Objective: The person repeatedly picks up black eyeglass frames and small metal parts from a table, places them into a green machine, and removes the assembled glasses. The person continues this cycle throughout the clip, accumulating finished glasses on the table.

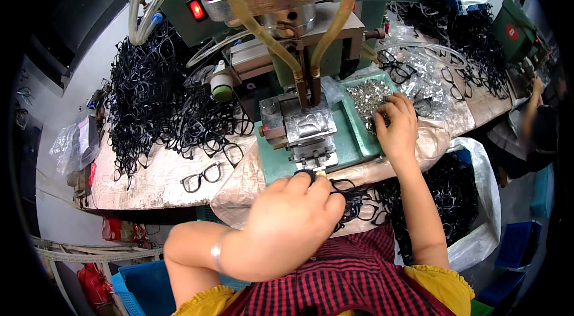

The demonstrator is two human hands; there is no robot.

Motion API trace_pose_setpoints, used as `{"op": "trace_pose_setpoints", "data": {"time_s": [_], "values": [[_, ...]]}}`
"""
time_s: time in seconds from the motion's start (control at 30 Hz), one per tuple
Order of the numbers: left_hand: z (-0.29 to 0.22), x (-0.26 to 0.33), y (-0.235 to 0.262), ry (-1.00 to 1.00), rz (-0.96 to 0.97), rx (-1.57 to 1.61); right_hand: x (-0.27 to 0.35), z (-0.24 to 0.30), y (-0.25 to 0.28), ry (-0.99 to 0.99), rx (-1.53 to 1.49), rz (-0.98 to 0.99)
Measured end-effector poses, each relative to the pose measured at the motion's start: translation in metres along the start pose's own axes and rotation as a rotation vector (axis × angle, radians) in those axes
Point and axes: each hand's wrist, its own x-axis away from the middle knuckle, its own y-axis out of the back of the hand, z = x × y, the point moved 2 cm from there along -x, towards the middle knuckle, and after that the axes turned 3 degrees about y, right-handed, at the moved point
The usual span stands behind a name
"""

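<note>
My left hand (293, 211) is closed on a black eyeglass frame (343, 184) at the front of the machine's metal jig (311, 130). Most of that frame is hidden behind the fingers. My right hand (399, 127) reaches into a green tray (369, 147) to the right of the jig. Small silvery metal parts (366, 96) lie heaped in this tray. The right fingers are curled down among them, and what the fingertips pinch is too small to make out. Two copper-coloured electrodes (309, 90) with yellowish hoses stand above the jig.
A tall pile of black eyeglass frames (149, 89) covers the bench's left side, with a single frame (202, 177) in front. Further frames fill a white sack (487, 196) at right. Clear plastic bags (427, 86) lie beyond the tray. Another person (535, 118) sits far right.
</note>
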Motion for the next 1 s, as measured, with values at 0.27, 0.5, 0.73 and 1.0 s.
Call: {"op": "trace_pose_setpoints", "data": {"time_s": [0.27,0.5,0.73,1.0], "values": [[0.070,-0.005,0.000,0.070,1.132,0.457,0.006,-0.015,0.011,-0.054,-0.147,-0.056],[0.013,0.012,-0.001,-0.338,-0.412,-0.031,0.010,-0.022,-0.016,-0.664,-1.044,-0.240],[0.023,-0.016,-0.021,-0.331,-0.339,0.186,-0.021,0.000,0.005,-0.419,-0.779,-0.252],[0.021,-0.021,-0.021,-0.271,-0.308,0.271,-0.025,0.005,-0.012,-0.078,-0.209,-0.069]]}}
